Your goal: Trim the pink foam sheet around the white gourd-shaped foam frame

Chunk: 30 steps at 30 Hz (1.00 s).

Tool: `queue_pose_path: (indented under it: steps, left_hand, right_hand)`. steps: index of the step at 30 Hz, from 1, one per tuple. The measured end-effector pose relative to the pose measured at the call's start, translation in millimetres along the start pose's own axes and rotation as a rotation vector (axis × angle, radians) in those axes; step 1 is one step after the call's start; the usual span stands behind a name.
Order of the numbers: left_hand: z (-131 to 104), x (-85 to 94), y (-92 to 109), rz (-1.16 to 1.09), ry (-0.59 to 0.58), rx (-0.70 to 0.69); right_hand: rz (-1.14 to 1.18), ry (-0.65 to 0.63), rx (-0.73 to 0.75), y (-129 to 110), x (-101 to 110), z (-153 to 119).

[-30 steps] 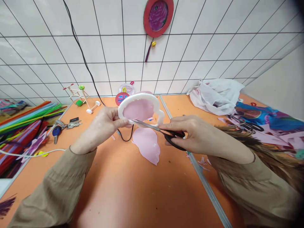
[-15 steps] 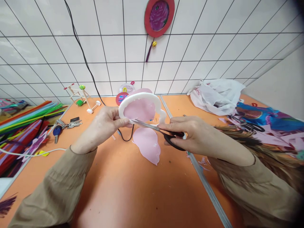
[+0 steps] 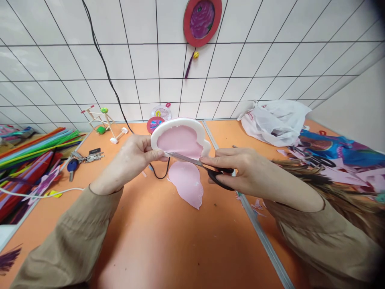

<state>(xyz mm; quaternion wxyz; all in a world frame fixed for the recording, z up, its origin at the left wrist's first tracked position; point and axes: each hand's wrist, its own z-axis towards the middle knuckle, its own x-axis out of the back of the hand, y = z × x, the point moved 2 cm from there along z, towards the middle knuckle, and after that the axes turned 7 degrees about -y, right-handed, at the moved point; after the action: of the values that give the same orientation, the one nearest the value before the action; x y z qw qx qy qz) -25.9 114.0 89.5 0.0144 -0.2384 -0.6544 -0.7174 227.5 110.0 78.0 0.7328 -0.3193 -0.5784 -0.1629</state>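
Observation:
Raised above the orange table, a white frame with a wavy outline (image 3: pixel 177 123) has pink sheet (image 3: pixel 177 140) showing through its opening. My left hand (image 3: pixel 136 154) pinches the frame's lower left corner between thumb and fingers. In my right hand (image 3: pixel 240 168) is a pair of scissors with black handles (image 3: pixel 221 176). Their blades look closed together and lie along the frame's lower edge, the tips close to my left thumb. Below on the table lies a loose pink cut piece (image 3: pixel 187 182), rounded at the top and pointed at the bottom.
Colourful pipe cleaners (image 3: pixel 33 160) and keys (image 3: pixel 80 160) lie on the left. A small stick model (image 3: pixel 100 120) stands behind them. On the right are a white plastic bag (image 3: pixel 273 120), brown feathers (image 3: pixel 306 176), pink scraps and another pair of scissors (image 3: pixel 319 159). A black cord (image 3: pixel 161 176) loops beneath the frame.
The pink sheet behind the frame has swung down and now fills the opening, where a gap showed at the lower right. The scissor blades have come together. Both hands stay nearly in place.

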Motion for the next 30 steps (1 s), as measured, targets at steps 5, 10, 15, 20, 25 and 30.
queue_pose_path:
  steps: [5, 10, 15, 20, 25, 30]
  left_hand:
    - [-0.4, 0.9, -1.2, 0.028, -0.008, 0.008]
    - [0.4, 0.2, 0.7, -0.002, -0.014, 0.004]
    - [-0.4, 0.2, 3.3, -0.008, 0.005, 0.014]
    - [-0.2, 1.8, -0.8, -0.028, 0.017, 0.023]
    - [0.7, 1.6, -2.0, -0.031, 0.013, 0.022]
    - [0.6, 1.0, -0.2, -0.042, 0.017, 0.030]
  right_hand:
    - [-0.018, -0.006, 0.007, -2.0, 0.9, 0.4]
    - [0.002, 0.009, 0.024, -0.6, -0.2, 0.8]
    - [0.035, 0.009, 0.025, 0.2, -2.5, 1.8]
    - [0.035, 0.020, 0.031, -0.9, -5.3, 2.7]
    - [0.034, 0.019, 0.032, -1.0, -6.3, 2.2]
    - [0.000, 0.026, 0.007, -1.4, -6.5, 1.8]
